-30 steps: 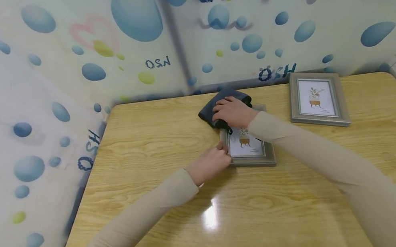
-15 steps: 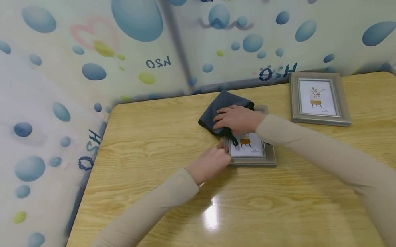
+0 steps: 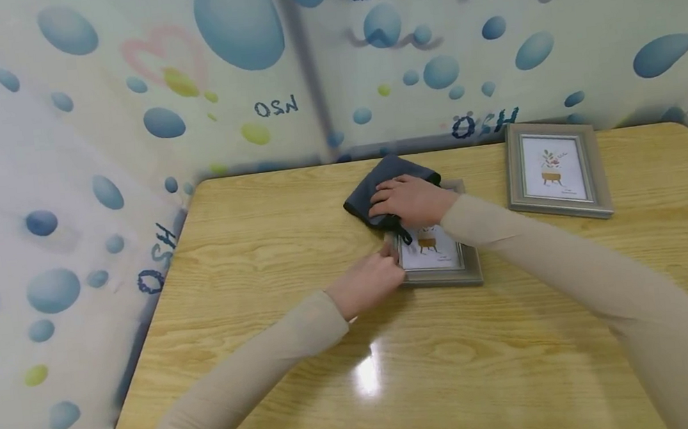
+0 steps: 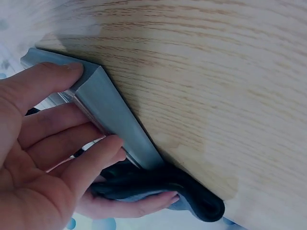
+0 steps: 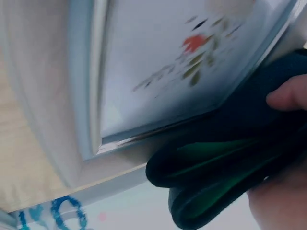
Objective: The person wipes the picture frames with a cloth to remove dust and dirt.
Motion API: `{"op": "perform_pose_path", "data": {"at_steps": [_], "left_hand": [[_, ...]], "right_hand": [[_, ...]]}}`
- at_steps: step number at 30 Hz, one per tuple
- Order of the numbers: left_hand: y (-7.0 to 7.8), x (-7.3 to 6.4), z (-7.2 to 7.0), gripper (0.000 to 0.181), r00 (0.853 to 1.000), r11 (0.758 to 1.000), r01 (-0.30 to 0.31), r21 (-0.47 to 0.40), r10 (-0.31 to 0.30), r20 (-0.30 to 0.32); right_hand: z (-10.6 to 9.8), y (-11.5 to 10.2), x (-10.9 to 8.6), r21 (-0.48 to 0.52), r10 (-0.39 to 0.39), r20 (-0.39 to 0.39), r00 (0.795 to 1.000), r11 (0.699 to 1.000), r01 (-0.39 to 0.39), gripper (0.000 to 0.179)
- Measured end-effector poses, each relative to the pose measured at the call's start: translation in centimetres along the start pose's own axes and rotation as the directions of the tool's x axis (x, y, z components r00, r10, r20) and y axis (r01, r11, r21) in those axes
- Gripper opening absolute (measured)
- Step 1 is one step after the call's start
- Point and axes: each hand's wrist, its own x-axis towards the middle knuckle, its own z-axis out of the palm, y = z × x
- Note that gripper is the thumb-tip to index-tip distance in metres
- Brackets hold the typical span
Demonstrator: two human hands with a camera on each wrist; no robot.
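In the head view, my left hand [image 3: 369,283] holds the near left corner of a grey picture frame [image 3: 442,278] that lies on the table. Its fingers touch the frame's rail [image 4: 117,115] in the left wrist view. My right hand [image 3: 412,200] grips a folded dark blue cloth [image 3: 385,172] with a black edge and a small loop. That cloth lies over the frame's far left part, hiding it. The right wrist view shows the cloth [image 5: 235,129] folded in layers under the thumb, against the frame's edge, beside a printed plant picture [image 5: 192,57].
A second, similar picture frame [image 3: 552,168] lies at the table's far right, near the back edge. The wooden table [image 3: 258,237] meets a wall [image 3: 328,62] printed with blue drops at its back and left.
My right hand and the cloth slid slightly nearer over the frame, then a little back. The left hand has stayed at the frame's corner.
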Motion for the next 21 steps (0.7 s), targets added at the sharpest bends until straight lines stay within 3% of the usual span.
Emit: {"op": "perform_pose_path", "data": {"at_steps": [4,8,21], "left_hand": [[-0.1,0.2,-0.1,0.016,1.0,0.998,0.013,-0.056,-0.012,0.015],[-0.3,0.3,-0.1,0.015,1.0,0.995,0.022,-0.096,-0.02,0.019],[-0.4,0.0,0.1,0.012,1.0,0.996,0.024,-0.087,-0.025,-0.004]], "right_hand": [[0.2,1.0,0.1,-0.011,0.075,0.012,0.997,0.997,-0.075,0.051],[0.4,0.9,-0.1,0.005,0.095,0.025,0.995,0.995,-0.095,0.053],[1.6,-1.2,-3.1,-0.005,-0.032,-0.089,0.996,0.999,0.032,0.063]]}}
